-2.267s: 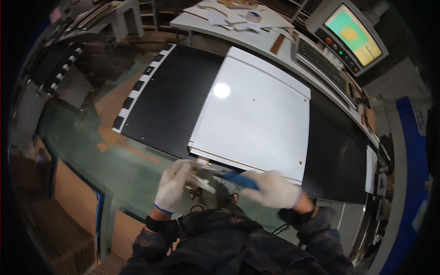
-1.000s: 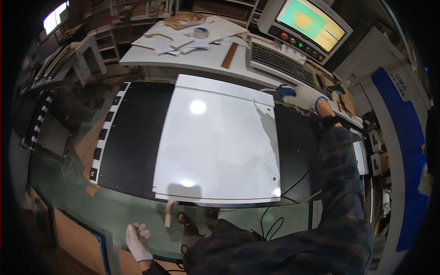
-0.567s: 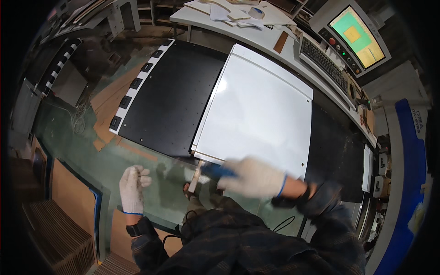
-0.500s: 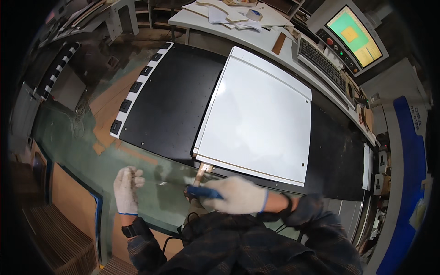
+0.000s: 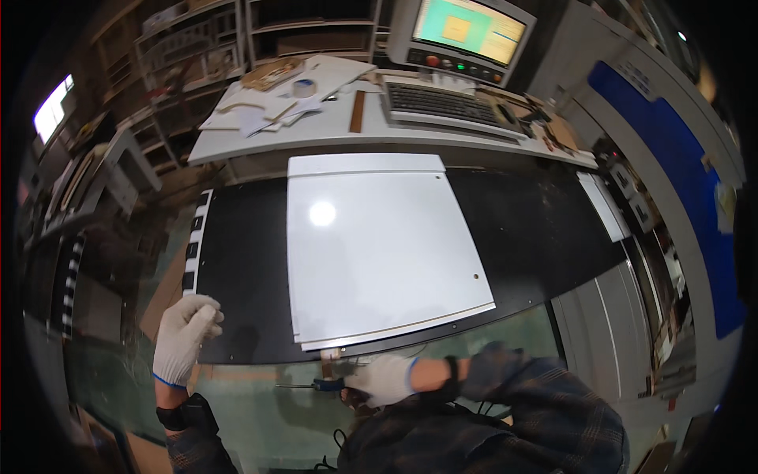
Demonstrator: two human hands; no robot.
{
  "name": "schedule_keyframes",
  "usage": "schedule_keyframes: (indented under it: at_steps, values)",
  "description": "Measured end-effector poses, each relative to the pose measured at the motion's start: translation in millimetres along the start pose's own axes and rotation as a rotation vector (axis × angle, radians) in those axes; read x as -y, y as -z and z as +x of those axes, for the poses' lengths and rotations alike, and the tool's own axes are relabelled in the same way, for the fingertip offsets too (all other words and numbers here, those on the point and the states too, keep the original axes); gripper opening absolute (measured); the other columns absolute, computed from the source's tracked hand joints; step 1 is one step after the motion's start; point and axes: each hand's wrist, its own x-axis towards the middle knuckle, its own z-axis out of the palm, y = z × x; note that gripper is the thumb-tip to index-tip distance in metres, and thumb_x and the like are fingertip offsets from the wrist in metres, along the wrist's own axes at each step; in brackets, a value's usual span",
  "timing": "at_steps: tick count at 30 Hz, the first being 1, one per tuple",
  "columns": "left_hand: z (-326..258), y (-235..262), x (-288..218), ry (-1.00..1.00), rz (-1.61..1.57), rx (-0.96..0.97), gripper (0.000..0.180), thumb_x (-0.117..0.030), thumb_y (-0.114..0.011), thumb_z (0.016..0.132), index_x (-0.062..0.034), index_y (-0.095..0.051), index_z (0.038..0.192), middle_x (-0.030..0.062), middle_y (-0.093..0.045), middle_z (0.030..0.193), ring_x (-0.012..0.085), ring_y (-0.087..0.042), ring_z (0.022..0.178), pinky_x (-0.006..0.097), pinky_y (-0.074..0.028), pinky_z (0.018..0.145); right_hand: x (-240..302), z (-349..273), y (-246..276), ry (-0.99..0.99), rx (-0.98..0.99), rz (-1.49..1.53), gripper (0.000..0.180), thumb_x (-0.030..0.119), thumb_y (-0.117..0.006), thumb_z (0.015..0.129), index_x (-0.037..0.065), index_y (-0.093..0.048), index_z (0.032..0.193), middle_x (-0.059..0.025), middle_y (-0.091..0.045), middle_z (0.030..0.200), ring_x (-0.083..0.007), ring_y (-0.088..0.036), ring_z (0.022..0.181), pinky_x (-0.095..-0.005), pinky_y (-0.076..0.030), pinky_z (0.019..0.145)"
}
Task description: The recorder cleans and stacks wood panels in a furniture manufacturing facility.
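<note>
While white rectangular gloss panel (image 5: pixel 379 245) lies flat: right hand (image 5: pixel 383 379) gripping blue-handled screwdriver (image 5: pixel 312 385), left hand (image 5: pixel 185 338) loosely curled, empty; near-edge work seemingly unfinished.

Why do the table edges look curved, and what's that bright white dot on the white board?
Head view: the fisheye lens bows the edges of the white panel and the desk, and darkens the corners. The dot is glare, a lamp reflected in the glossy panel. The monitor glows brightly, while the left hand is slightly soft.
</note>
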Motion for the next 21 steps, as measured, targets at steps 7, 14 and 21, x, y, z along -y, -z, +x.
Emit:
schedule_keyframes:
  at_steps: [7, 14, 21]
  values:
    - [141.7, -98.7, 11.2, -0.075, 0.525, 0.195, 0.049, -0.037, -0.065, 0.098, 0.0071, -0.069, 0.118, 0.0213, -0.074, 0.101, 0.0294, -0.074, 0.086, 0.039, -0.058, 0.08, -191.9, -148.0, 151.9, -0.67, -0.87, -0.168, 0.049, 0.044, -0.071, 0.095, 0.0, -0.072, 0.117, -0.0201, -0.077, 0.088, -0.0343, -0.076, 0.079, -0.0452, -0.06, 0.073]
    - [201.8, -168.6, 1.2, 0.179, 0.897, 0.152, 0.068, -0.05, -0.066, 0.087, 0.008, -0.072, 0.121, 0.0337, -0.069, 0.124, 0.0466, -0.068, 0.118, 0.048, -0.054, 0.104, -332.6, -134.0, 159.5, -0.779, -0.727, 0.263, 0.042, 0.034, -0.075, 0.088, -0.008, -0.072, 0.087, -0.0204, -0.069, 0.069, -0.0312, -0.071, 0.061, -0.0425, -0.057, 0.06]
    - [204.0, -148.4, 18.1, 0.177, 0.966, 0.112, 0.059, -0.049, -0.073, 0.087, 0.0089, -0.075, 0.089, 0.0249, -0.076, 0.089, 0.0355, -0.076, 0.08, 0.042, -0.06, 0.074, -302.7, -140.4, 144.6, -0.695, -0.723, 0.839, 0.037, 0.032, -0.078, 0.095, -0.004, -0.071, 0.094, -0.0032, -0.061, 0.066, -0.0115, -0.054, 0.051, -0.0294, -0.042, 0.046]
